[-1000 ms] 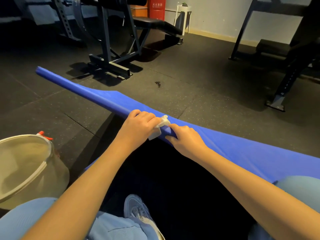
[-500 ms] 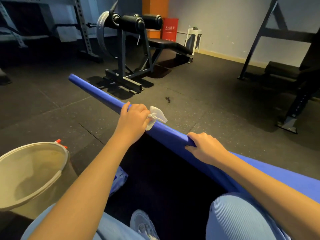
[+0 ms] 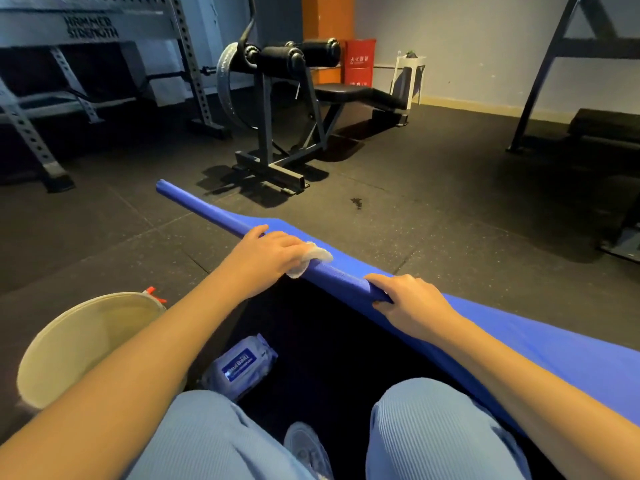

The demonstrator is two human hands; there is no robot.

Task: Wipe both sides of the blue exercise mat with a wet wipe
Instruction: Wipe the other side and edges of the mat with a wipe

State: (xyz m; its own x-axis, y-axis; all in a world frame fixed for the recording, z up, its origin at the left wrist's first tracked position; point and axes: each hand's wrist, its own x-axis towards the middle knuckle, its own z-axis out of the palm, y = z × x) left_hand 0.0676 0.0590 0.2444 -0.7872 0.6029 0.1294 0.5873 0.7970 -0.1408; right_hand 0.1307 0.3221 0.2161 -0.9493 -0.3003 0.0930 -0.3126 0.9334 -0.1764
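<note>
Blue exercise mat (image 3: 343,271) lies along the floor, its folded edge raised before the person's knees. Of the hands, the right hand (image 3: 412,303) curls round that fold, steadying it. The left hand (image 3: 266,252), fingers wrapped over, now holds the wet wipe (image 3: 317,256) flat on the fold. Half a second ago the wipe flapped loose, so the wiping stroke seems to be resuming.

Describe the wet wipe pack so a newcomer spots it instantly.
Find the cream bucket at lower left on the floor. Right of it, on the near side of the lifted blue exercise mat, lies the wet wipe pack. It is the only plastic packet, with a blue label.
</note>
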